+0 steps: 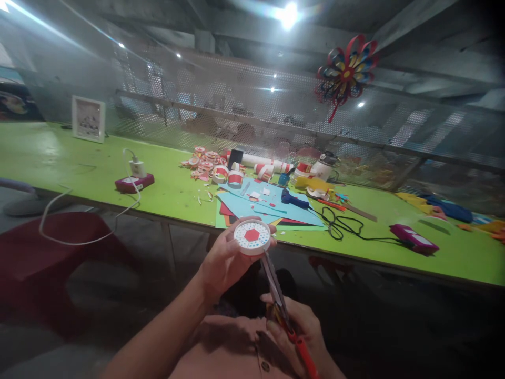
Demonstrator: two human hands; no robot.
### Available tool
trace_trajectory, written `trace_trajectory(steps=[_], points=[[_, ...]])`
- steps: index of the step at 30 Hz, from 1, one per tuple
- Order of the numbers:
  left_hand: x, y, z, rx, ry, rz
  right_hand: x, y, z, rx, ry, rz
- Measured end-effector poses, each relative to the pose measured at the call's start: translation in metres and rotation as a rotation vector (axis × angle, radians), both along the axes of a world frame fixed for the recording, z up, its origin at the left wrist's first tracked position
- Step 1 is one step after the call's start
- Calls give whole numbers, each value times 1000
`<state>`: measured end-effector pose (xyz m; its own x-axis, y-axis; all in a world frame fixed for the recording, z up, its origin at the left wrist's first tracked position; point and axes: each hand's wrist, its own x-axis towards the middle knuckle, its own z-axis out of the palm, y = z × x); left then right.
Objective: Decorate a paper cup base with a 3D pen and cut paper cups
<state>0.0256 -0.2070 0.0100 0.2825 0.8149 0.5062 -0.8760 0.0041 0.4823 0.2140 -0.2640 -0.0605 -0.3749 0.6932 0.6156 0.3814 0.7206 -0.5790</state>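
My left hand (226,258) grips a round white paper disc (252,237) with a raised rim, blue dots and a red hexagon in its middle. Held in my right hand (302,326) is a pair of scissors (278,289) with red handles. Its blades point up and meet the underside of the disc's rim near the lower right. Whether the blades have paper between them, I cannot make out. Both hands are in front of the table's near edge, above my lap.
On the green table (173,189) lie light blue paper sheets (236,205), a dark blue glue gun (294,199) with a looped cable, several paper rolls (235,178) and a pile of paper pieces (203,163). Purple power strips (414,239) sit at both sides. A red stool (51,252) stands left.
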Motion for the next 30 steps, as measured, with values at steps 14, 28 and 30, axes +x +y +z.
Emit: trace_trajectory(steps=[14,28,30], points=[[0,-1,0,0,0,-2,0,0,0,60,14,-28],[1,-2,1,-64,35,40,-2,0,1,83,51,-44],[0,-2,1,-67,40,46,-2,0,1,76,51,-47]])
